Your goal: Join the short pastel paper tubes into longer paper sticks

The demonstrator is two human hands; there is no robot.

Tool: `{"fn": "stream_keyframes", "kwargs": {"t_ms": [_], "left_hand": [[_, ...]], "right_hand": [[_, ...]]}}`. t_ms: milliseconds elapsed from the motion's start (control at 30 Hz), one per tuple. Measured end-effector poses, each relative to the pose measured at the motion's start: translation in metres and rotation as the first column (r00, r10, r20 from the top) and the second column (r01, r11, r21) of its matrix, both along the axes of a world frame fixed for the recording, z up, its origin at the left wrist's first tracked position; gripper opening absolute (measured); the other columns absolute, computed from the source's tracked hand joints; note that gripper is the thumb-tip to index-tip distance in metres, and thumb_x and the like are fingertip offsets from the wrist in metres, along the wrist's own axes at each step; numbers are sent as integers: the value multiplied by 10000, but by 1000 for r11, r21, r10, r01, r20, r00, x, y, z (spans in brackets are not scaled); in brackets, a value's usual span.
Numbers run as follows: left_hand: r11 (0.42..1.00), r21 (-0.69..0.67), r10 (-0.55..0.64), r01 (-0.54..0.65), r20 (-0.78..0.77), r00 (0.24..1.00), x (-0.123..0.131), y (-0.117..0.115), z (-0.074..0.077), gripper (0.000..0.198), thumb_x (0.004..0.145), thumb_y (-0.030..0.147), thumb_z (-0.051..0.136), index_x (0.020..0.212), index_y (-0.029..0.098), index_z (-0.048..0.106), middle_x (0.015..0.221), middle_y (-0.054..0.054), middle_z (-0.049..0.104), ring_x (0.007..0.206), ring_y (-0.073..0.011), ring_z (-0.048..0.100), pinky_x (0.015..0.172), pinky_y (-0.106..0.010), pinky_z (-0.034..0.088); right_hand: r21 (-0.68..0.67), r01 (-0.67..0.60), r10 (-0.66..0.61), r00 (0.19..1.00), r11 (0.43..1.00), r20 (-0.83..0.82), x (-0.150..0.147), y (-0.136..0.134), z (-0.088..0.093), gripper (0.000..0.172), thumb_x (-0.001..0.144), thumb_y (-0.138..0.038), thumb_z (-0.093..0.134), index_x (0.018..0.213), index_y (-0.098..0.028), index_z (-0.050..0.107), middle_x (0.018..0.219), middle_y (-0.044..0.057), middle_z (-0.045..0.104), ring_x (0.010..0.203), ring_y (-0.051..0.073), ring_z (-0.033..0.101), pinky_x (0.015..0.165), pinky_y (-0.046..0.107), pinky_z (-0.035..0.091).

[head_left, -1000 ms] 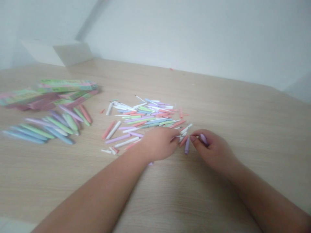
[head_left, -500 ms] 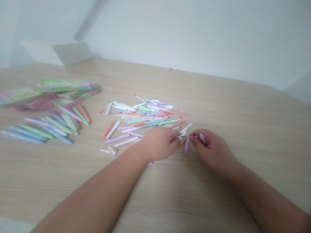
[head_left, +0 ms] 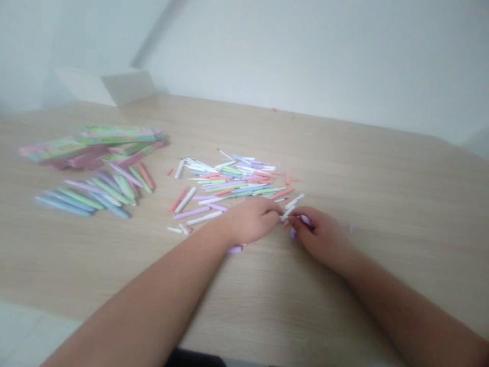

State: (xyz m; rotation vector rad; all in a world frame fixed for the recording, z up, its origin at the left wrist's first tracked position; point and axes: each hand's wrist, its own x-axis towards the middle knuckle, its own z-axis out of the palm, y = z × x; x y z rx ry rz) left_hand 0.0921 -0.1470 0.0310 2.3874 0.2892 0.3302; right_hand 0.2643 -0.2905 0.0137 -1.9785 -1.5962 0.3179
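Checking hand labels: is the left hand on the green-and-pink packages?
No, the left hand is near the right hand, beside the scattered pen parts, with the packages farther left.

A wide wooden table with light brown, faintly streaked grain fills most of the room in view, its far edge running along a plain, pale bluish-white wall. On the far left, a grey slanting band crosses the wall down toward the table, and the surface left of it looks slightly bluer, while pale floor shows past the table's near left edge. The light is cool, soft and rather dim, with blurred shadows on the near tabletop.
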Motion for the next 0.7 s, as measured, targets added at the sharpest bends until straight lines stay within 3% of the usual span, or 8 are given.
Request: {"fn": "stream_keyframes", "kwargs": {"t_ms": [67,167,267,333,400,500,600,700], "left_hand": [[997,47,54,-58,79,995,-4,0,10,366,981,304,393,1128,222,718,1188,-38,720,1117,-210,632,975,-330,476],[915,202,314,-350,188,931,-23,-3,38,327,974,284,401,1105,177,682,1150,-90,698,1096,-230,609,975,-364,464],[827,350,482,-440,-38,875,-55,-12,65,309,971,373,425,888,210,675,868,-61,693,792,-228,616,761,-369,483],[819,391,513,-420,-169,842,-76,-25,70,297,953,413,468,848,236,681,832,-45,694,747,-232,618,724,-376,482],[833,386,495,-397,-197,846,-92,-39,58,234,933,388,517,971,259,709,991,-56,724,897,-258,655,810,-401,503],[840,390,474,-378,-184,861,-101,-56,24,253,920,327,558,1099,258,723,1312,-96,659,1205,-316,600,1033,-480,458],[838,316,502,-445,-126,856,-103,-62,-7,280,950,270,535,1159,292,720,1276,-72,675,1263,-299,572,1078,-494,439],[845,258,492,-468,-33,870,-106,-63,-20,280,972,273,536,1194,306,704,1248,-50,688,1273,-280,561,1101,-495,425]], "right_hand": [[45,3,-2,1000,999,-20,2,0,2,241,986,-346,510,902,-256,717,851,5,738,787,196,658,734,323,458],[84,40,-34,997,996,-69,4,-1,5,273,991,-363,511,872,-241,724,802,1,718,724,179,626,695,306,442],[95,73,-64,993,993,-95,6,-2,8,298,988,-379,518,842,-228,729,748,-3,697,658,167,583,635,293,408],[103,80,-68,991,992,-113,5,-2,8,312,989,-387,514,835,-222,730,745,-1,699,654,165,582,630,290,404],[109,76,-62,990,991,-125,4,-2,9,312,988,-394,514,848,-218,730,755,2,706,668,166,593,644,288,413],[113,57,-43,992,992,-121,1,-4,9,296,984,-402,526,882,-214,730,778,7,713,684,168,603,650,286,421],[130,15,-1,994,991,-105,-2,-6,8,271,977,-404,543,897,-216,721,800,10,721,690,171,613,642,288,425],[135,-63,71,996,989,-58,-3,-10,8,244,974,-399,547,909,-225,705,776,6,712,673,175,614,625,293,427]]}}
